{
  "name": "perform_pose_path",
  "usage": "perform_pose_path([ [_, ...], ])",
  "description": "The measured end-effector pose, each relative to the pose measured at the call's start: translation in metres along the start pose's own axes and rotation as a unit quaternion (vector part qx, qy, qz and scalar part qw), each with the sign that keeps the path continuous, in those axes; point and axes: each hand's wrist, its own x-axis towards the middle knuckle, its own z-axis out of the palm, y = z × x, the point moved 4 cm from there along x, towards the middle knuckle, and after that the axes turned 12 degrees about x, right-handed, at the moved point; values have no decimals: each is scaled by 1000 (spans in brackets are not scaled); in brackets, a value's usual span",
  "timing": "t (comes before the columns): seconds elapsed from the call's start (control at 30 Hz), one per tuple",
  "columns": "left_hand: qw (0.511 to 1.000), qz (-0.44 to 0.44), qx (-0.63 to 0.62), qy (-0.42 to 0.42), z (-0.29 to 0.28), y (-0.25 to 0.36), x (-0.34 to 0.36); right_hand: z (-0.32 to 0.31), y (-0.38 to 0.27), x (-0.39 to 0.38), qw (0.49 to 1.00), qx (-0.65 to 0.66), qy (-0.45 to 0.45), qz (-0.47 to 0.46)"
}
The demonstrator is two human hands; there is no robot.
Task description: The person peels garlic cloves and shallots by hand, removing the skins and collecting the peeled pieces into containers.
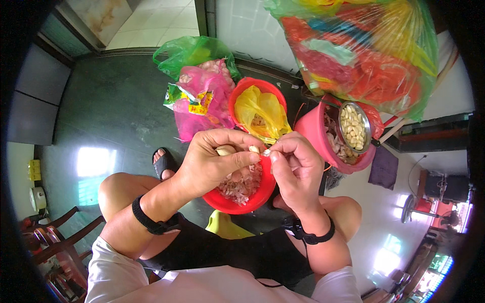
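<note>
Garlic clove [254,149]: sat above the red bowl [262,194], light, firm, skin papery and slippery.
Left hand [214,161]: my grip pinched it.
Right hand [295,169]: my fingertips nipped its loose skin.

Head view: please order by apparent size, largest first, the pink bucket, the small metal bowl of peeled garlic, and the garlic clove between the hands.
1. Pink bucket, though partly hidden behind the right hand.
2. Metal bowl resting on the bucket's rim.
3. Garlic clove, pinched at the fingertips of the left hand, clearly the smallest.
</note>
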Motion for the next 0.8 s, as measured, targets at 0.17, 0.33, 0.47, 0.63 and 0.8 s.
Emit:
perform_pose_path([
  [0.17, 998, -33, -60, -9, -2, 0, -1, 2, 0, -1, 999, -16, -7, -27],
  [0.33, 994, 2, -103, -30, -1, 0, -1, 5, 3, 1, 999, -21, -27, -41],
  [0.47, 990, 13, -134, -42, 0, 1, 0, 11, 10, -2, 998, 52, -7, 30],
  [0.63, 992, 10, -116, -54, 0, 1, 1, 6, 6, -1, 1000, -27, 3, -11],
  [0.8, 997, -24, -74, -5, 1, 4, 0, 12, -10, -1, 979, -165, 4, -121],
])
